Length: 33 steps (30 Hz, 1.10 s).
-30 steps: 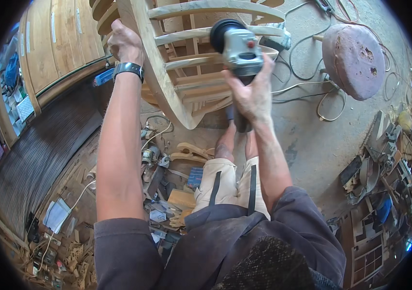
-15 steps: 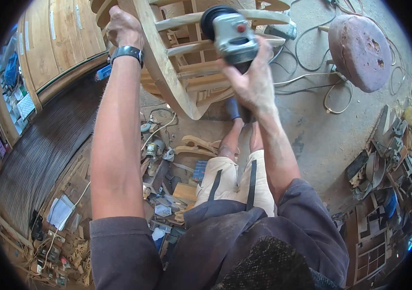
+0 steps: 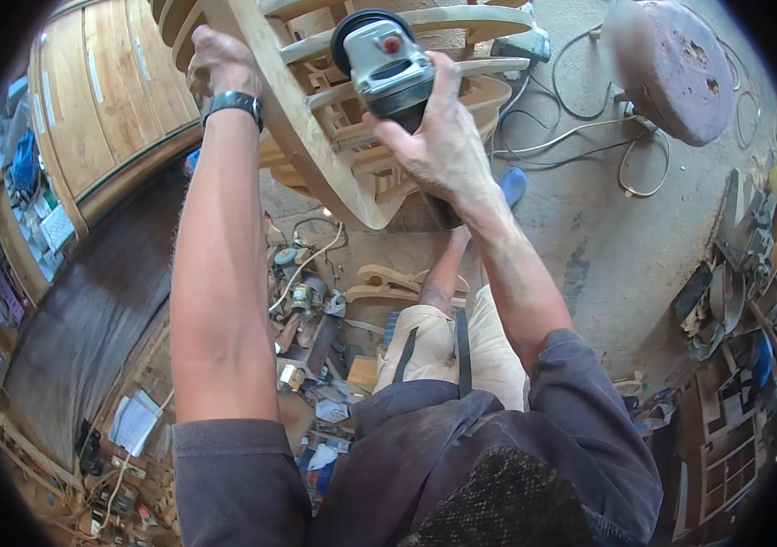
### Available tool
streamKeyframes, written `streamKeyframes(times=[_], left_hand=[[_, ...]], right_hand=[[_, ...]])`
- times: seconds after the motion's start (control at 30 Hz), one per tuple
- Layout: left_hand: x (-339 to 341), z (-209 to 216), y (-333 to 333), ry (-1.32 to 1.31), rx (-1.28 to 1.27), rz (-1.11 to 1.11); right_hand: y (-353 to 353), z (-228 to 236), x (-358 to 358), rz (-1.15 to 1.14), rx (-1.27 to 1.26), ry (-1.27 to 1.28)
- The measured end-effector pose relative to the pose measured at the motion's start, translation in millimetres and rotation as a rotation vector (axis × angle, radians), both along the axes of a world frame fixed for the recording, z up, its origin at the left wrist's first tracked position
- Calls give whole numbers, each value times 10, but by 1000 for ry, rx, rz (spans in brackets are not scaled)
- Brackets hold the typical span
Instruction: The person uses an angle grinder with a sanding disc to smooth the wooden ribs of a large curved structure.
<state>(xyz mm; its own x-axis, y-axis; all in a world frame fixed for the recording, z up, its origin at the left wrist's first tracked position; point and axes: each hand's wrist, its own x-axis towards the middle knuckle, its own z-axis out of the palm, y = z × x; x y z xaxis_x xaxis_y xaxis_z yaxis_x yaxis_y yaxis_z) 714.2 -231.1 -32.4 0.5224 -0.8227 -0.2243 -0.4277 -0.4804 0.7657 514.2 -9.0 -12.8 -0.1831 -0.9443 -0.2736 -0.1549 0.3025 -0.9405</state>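
Note:
Gripped in my right hand (image 3: 443, 150) is an angle grinder (image 3: 392, 68) with a grey metal head, a red button and a dark round disc. Its disc lies over the pale curved slats of a wooden frame (image 3: 302, 146); whether it touches them I cannot tell. At the upper left, my left hand (image 3: 224, 62), with a dark watch on the wrist, is closed around the frame's outer part. Several bent slats run to the right from a thick curved rail. My right fingers partly hide the grinder's body.
A worn round padded stool (image 3: 675, 77) stands at the upper right, with cables (image 3: 580, 150) looping over the floor beside it. Wooden panels (image 3: 101, 82) lie at the upper left. Tools and scraps (image 3: 315, 310) clutter the floor below the frame, and more scrap (image 3: 735, 273) piles up at right.
My right hand and the grinder have moved left and slightly up across the slats. The left hand keeps its grip. One foot now shows farther right.

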Motion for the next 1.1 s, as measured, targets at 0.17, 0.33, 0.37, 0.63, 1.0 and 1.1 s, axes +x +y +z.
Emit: streamKeyframes(times=[0.17,0.33,0.37,0.63,1.0,1.1], left_hand=[[-305,236,180,248,-91,3],[-368,315,204,149,-73,71],[-352,305,195,106,-55,100],[-339,285,206,149,-58,24],[-321,225,167,199,-65,57],[-220,200,112,201,-94,78]], right_hand=[[33,-97,-357,-196,13,15],[-16,-329,-874,-407,54,-22],[-6,-365,-893,-471,45,-18],[24,-108,-166,-129,-37,-37],[66,-349,-701,-409,49,-17],[4,-140,-475,-310,47,2]])
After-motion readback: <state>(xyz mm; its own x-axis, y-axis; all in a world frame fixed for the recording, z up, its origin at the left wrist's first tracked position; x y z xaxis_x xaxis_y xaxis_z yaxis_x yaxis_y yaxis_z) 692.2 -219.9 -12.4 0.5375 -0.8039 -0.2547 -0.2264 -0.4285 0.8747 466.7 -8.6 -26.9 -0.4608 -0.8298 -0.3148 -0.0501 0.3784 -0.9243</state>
